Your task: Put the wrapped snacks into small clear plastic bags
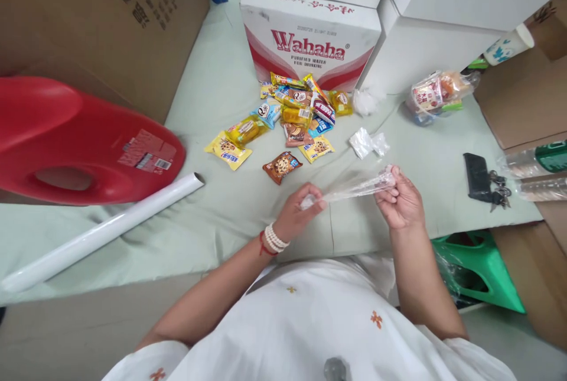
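My left hand (301, 211) and my right hand (401, 199) each pinch one end of a clear plastic bag (354, 188), stretched between them just above the pale green table cover (221, 192). A bead bracelet and a red string sit on my left wrist. Beyond my hands lies a heap of small wrapped snacks (296, 115); a brown cookie packet (282, 166) is the nearest one. Two crumpled clear bags (367, 143) lie just past my right hand.
A red plastic stool (80, 145) lies at the left beside a white paper roll (101, 230). A Wahaha carton (310, 38) and white boxes stand behind. A filled snack bag (436, 94), black wallet with keys (482, 180), bottles (538, 171) and a green stool (478, 272) are at the right.
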`<act>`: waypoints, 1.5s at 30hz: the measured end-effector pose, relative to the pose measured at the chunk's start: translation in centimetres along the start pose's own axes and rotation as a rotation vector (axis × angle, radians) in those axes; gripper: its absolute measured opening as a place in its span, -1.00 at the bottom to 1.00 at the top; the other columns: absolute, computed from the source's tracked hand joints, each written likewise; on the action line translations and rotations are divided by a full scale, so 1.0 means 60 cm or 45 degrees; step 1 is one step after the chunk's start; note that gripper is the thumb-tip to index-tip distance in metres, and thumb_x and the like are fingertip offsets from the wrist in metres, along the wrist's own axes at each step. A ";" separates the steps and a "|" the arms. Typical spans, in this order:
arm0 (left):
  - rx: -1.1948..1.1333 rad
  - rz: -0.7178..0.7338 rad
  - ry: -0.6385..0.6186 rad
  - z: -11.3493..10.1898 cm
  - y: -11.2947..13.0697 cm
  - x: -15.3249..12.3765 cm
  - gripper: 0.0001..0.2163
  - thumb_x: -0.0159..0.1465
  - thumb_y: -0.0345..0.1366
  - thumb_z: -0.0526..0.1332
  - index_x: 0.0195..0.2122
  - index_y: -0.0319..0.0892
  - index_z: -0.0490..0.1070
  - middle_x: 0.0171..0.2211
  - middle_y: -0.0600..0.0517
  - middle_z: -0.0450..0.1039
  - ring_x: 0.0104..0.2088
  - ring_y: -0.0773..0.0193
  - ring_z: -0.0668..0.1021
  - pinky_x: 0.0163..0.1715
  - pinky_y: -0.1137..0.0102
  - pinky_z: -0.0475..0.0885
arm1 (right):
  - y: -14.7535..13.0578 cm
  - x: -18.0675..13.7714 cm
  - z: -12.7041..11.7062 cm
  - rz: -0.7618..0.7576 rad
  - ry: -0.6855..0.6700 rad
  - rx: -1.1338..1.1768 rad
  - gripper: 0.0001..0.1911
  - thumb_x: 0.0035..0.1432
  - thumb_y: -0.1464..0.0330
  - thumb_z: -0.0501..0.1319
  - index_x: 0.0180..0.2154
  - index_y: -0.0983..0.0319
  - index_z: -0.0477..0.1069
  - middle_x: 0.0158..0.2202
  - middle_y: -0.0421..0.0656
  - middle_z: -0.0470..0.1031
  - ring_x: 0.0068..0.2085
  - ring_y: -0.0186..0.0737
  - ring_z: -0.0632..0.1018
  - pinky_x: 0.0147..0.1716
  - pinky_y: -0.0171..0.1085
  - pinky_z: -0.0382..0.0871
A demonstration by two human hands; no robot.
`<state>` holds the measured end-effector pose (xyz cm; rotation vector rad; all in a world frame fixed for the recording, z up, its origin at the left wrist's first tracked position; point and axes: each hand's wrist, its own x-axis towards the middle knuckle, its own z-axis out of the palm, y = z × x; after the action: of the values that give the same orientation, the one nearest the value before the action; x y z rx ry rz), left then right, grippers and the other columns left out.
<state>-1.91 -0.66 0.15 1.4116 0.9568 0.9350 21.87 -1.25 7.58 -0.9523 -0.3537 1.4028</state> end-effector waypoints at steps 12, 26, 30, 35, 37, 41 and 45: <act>0.475 0.163 0.213 -0.021 0.050 -0.005 -0.61 0.35 -0.02 0.23 0.09 -0.12 0.43 0.10 -0.16 0.47 0.17 0.01 0.45 0.26 0.08 0.29 | 0.024 0.020 0.030 0.213 -0.255 0.064 -0.70 0.03 0.42 0.54 -0.36 0.23 0.42 -0.50 -0.35 0.24 -0.57 -0.59 0.18 -0.69 -0.70 0.12; 0.289 0.025 0.441 0.070 0.013 0.069 -0.76 0.42 -0.17 0.13 -0.39 -0.12 0.35 -0.45 0.07 0.35 -0.37 0.25 0.42 -0.31 0.37 0.30 | 0.074 -0.007 0.014 -0.179 0.045 -0.887 -0.63 0.16 -0.02 0.40 -0.27 0.15 0.53 -0.35 -0.22 0.44 -0.43 -0.36 0.35 -0.48 -0.36 0.27; 0.404 0.086 0.489 0.067 0.013 0.067 -0.75 0.42 -0.17 0.15 -0.40 -0.11 0.36 -0.40 0.03 0.38 -0.32 0.21 0.44 -0.26 0.35 0.33 | 0.103 -0.008 0.022 -0.199 -0.035 -1.003 -0.67 0.13 0.05 0.44 -0.31 0.17 0.55 -0.37 -0.22 0.45 -0.39 -0.34 0.34 -0.42 -0.35 0.26; 0.071 -0.192 0.555 0.048 -0.006 0.074 -0.80 0.38 -0.11 0.19 -0.30 -0.12 0.36 -0.45 0.11 0.33 -0.44 0.28 0.40 -0.34 0.37 0.35 | 0.095 0.006 0.025 -0.055 -0.067 -0.724 -0.66 0.08 0.08 0.47 -0.40 0.19 0.51 -0.47 -0.27 0.32 -0.45 -0.39 0.26 -0.48 -0.37 0.18; 0.159 -0.117 0.782 0.037 -0.005 0.070 -0.78 0.26 -0.16 0.33 -0.19 -0.13 0.37 -0.30 0.04 0.40 -0.31 0.23 0.45 -0.22 0.32 0.40 | 0.090 0.006 0.028 0.009 -0.076 -0.635 -0.63 0.01 0.09 0.51 -0.44 0.20 0.47 -0.49 -0.29 0.27 -0.46 -0.40 0.23 -0.50 -0.38 0.16; 0.394 0.249 0.668 0.029 0.027 0.045 -0.84 0.29 -0.16 0.31 -0.21 -0.12 0.44 -0.24 -0.02 0.44 -0.17 0.16 0.47 -0.07 0.25 0.40 | 0.092 0.000 0.036 0.035 -0.087 -0.641 -0.61 -0.03 0.07 0.53 -0.43 0.20 0.49 -0.50 -0.29 0.29 -0.49 -0.40 0.21 -0.53 -0.37 0.13; 0.125 0.190 0.175 0.042 0.052 0.035 -0.77 0.37 -0.05 0.23 -0.22 -0.12 0.48 -0.32 0.02 0.47 -0.28 0.22 0.48 -0.18 0.30 0.41 | 0.098 -0.006 0.036 0.037 -0.139 -0.724 -0.61 0.02 0.04 0.50 -0.39 0.21 0.54 -0.53 -0.29 0.32 -0.54 -0.43 0.18 -0.57 -0.36 0.03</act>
<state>1.32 0.32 3.20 1.5331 1.0210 1.1203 16.32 -1.48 4.67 -1.3429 -0.8534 1.4098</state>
